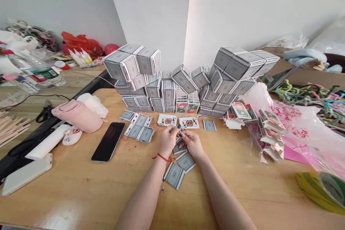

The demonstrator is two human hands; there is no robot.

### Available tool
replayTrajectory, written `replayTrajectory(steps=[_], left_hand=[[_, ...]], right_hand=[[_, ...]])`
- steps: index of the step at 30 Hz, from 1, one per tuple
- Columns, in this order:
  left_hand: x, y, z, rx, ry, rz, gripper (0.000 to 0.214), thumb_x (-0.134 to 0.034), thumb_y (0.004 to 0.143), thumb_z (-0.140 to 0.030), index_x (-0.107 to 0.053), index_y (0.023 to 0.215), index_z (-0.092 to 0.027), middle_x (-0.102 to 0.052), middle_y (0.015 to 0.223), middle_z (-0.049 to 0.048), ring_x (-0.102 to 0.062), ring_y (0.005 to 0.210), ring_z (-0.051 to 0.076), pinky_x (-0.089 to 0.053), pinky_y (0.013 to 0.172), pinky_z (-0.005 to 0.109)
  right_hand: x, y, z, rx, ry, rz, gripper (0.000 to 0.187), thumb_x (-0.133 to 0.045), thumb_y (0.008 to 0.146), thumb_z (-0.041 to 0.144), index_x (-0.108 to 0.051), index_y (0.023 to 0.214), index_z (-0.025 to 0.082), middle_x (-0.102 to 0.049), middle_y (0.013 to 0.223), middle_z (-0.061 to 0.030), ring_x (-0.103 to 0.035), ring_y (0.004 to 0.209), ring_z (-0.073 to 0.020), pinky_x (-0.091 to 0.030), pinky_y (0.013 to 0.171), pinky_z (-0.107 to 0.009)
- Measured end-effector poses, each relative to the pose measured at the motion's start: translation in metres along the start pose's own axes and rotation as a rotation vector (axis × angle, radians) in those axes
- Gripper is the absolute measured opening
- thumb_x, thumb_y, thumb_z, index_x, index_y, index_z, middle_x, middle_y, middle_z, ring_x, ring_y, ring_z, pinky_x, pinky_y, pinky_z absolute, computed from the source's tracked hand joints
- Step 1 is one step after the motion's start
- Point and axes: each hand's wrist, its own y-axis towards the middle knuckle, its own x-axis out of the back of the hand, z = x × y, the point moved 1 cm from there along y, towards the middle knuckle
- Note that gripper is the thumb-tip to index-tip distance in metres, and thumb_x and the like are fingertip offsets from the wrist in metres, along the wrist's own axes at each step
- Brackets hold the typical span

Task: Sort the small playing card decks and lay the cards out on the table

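My left hand (pixel 168 140) and my right hand (pixel 192 143) meet over the middle of the table, fingers pinched on a playing card (pixel 178 136) that they mostly hide. Just beyond them, two face cards lie face up, a left one (pixel 167 120) and a right one (pixel 188 123). Below my hands are folded cards with grey patterned backs, among them one card (pixel 174 175) and another (pixel 185 161). To the left sits a loose group of cards (pixel 139 128). Behind stands a structure of card-built blocks (pixel 168 91), its two sides rising higher than its middle.
A black phone (pixel 108 142) lies left, near a pink roll (pixel 78 115), a white power bank (pixel 27 174) and scissors (pixel 44 111). On the right are opened card boxes (pixel 271 134), a plastic bag (pixel 299 125) and green-yellow tape (pixel 320 191). Bottles (pixel 45 70) stand far left.
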Motion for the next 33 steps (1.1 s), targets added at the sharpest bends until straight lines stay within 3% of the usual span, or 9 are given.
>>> replayTrajectory(steps=[11,19,23,26,33], left_hand=[[-0.001,0.002,-0.002,0.019,-0.071,0.032,0.024,-0.057,0.069,-0.037,-0.06,0.062,-0.014,-0.059,0.061,0.0006,-0.052,0.06,0.012,-0.039,0.054,0.021],[-0.005,0.004,0.006,0.123,-0.412,0.05,0.044,-0.045,0.075,-0.046,-0.062,0.095,-0.01,-0.066,0.087,0.0099,-0.061,0.073,0.018,-0.047,0.063,0.029],[-0.004,0.002,0.002,0.05,-0.224,0.088,0.028,-0.055,0.072,-0.031,-0.064,0.093,-0.015,-0.065,0.099,0.009,-0.059,0.09,0.02,-0.046,0.079,0.032],[-0.002,0.0,-0.002,-0.026,-0.085,0.046,0.026,-0.053,0.073,-0.025,-0.064,0.095,-0.017,-0.063,0.105,0.0082,-0.057,0.098,0.019,-0.045,0.085,0.032],[-0.001,0.002,-0.002,-0.057,-0.077,-0.033,0.033,-0.05,0.075,-0.022,-0.056,0.107,-0.016,-0.064,0.098,0.0094,-0.061,0.081,0.015,-0.049,0.068,0.026]], right_hand=[[-0.001,0.0,-0.001,0.037,-0.059,-0.098,0.031,-0.061,0.066,0.047,-0.062,0.075,0.018,-0.06,0.07,-0.001,-0.054,0.043,-0.0108,-0.047,0.04,-0.025],[0.003,0.006,0.004,0.057,-0.029,-0.339,0.033,-0.061,0.066,0.048,-0.056,0.076,0.018,-0.059,0.061,-0.0001,-0.049,0.04,-0.0107,-0.043,0.038,-0.023],[0.009,0.007,0.004,0.08,-0.046,-0.427,0.035,-0.061,0.066,0.048,-0.057,0.08,0.016,-0.061,0.06,-0.0005,-0.044,0.036,-0.0087,-0.036,0.034,-0.021],[0.011,0.008,0.0,0.093,-0.08,-0.444,0.039,-0.063,0.065,0.045,-0.058,0.087,0.014,-0.063,0.061,-0.0017,-0.046,0.038,-0.0094,-0.035,0.035,-0.021],[0.007,0.009,-0.013,0.067,-0.117,-0.345,0.042,-0.063,0.064,0.04,-0.059,0.098,0.017,-0.068,0.088,-0.007,-0.061,0.063,-0.0193,-0.049,0.049,-0.028]])
